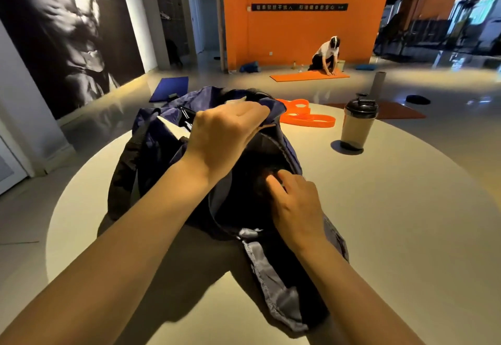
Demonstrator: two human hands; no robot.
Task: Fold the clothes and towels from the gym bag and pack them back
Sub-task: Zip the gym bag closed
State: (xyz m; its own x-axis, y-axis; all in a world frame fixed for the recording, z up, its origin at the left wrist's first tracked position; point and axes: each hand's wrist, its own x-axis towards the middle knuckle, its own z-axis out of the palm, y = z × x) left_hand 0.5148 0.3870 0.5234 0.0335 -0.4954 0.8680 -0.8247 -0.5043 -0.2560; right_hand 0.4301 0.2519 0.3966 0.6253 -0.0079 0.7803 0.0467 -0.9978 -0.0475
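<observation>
At the centre left of the frame the navy gym bag [162, 138] sat on the round white table [406, 236], its black strap trailing down its left side. The left hand [219, 133] gripped the far rim of the bag's mouth and pulled it up, apparently to hold the opening wide. Just right of centre the right hand [295, 203] reached into the dark interior with fingers curled; whether it had hold of any cloth I cannot tell, since the contents were too dark to make out. No clothes or towels lay on the table, so unpacking looked barely begun. Further right, beyond the bag, an orange resistance band [306, 116] lay flat, and a lidded shaker bottle [356, 125] stood upright, well apart from the work.
</observation>
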